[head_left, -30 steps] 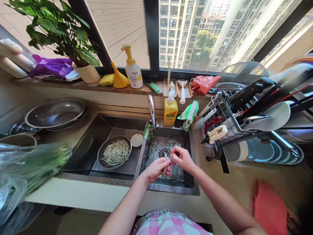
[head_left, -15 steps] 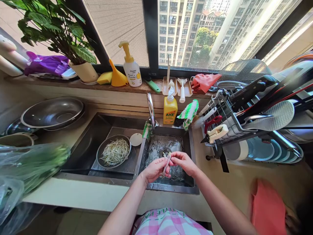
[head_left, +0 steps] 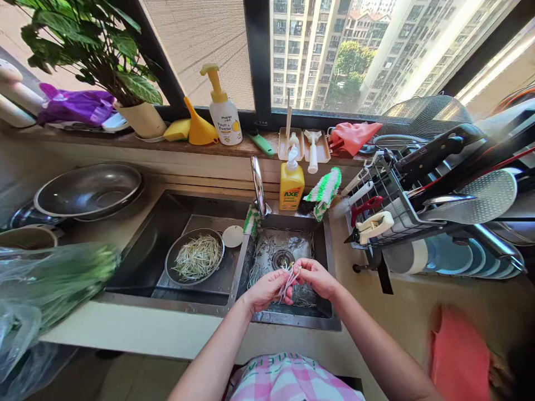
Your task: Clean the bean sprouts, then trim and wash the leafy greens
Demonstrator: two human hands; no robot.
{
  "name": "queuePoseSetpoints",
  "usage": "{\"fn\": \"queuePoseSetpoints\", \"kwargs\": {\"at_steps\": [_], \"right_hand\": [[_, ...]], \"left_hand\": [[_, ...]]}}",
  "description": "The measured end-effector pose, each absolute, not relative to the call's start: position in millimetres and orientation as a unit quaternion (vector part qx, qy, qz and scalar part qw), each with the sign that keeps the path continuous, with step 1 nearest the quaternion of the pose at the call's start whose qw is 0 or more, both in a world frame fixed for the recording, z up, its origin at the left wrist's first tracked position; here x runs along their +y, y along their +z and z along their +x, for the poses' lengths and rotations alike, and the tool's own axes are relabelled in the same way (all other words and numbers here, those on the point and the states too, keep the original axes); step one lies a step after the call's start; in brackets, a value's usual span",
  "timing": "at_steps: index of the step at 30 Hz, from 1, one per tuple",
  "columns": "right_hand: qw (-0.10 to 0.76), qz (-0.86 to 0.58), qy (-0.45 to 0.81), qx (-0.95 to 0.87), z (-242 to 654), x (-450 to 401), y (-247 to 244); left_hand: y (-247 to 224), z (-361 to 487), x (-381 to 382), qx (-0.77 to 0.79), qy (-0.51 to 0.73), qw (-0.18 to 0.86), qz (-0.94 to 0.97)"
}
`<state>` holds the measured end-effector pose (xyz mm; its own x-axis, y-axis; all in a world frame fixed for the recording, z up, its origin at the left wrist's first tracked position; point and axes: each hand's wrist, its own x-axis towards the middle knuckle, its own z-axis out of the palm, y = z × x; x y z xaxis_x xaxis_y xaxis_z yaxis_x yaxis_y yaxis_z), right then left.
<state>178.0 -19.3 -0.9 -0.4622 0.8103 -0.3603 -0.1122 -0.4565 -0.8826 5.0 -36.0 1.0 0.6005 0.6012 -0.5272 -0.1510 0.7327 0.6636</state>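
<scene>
The left hand clasped bean sprouts over a sink basin. The right hand pinched their ends.

Left hand, right hand, held sprouts, sink

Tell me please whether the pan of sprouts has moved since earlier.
No: the pan lies at the same place left of the sink divider.

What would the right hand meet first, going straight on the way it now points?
The right hand would likely first meet the sprouts held in the left hand; they lie at its fingertips, though exact depth is unclear.
</scene>
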Motion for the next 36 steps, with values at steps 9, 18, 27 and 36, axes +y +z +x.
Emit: {"fn": "queuePoseSetpoints", "kwargs": {"at_steps": [9,18,27,36], "right_hand": [[0.271,-0.404,0.669,-0.563,183,-17,-4],[0.327,-0.558,0.472,-0.599,180,-5,-45],[0.347,-0.590,0.358,-0.635,165,-29,-40],[0.400,-0.544,0.397,-0.622,134,-31,-16]], "left_hand": [[-2,6,-35,0.400,0.213,0.836,0.310],[-7,1,-33,0.410,0.308,0.834,0.206],[-16,-3,-23,0.385,0.415,0.821,0.076],[-16,9,-31,0.379,0.427,0.816,0.092]]}}
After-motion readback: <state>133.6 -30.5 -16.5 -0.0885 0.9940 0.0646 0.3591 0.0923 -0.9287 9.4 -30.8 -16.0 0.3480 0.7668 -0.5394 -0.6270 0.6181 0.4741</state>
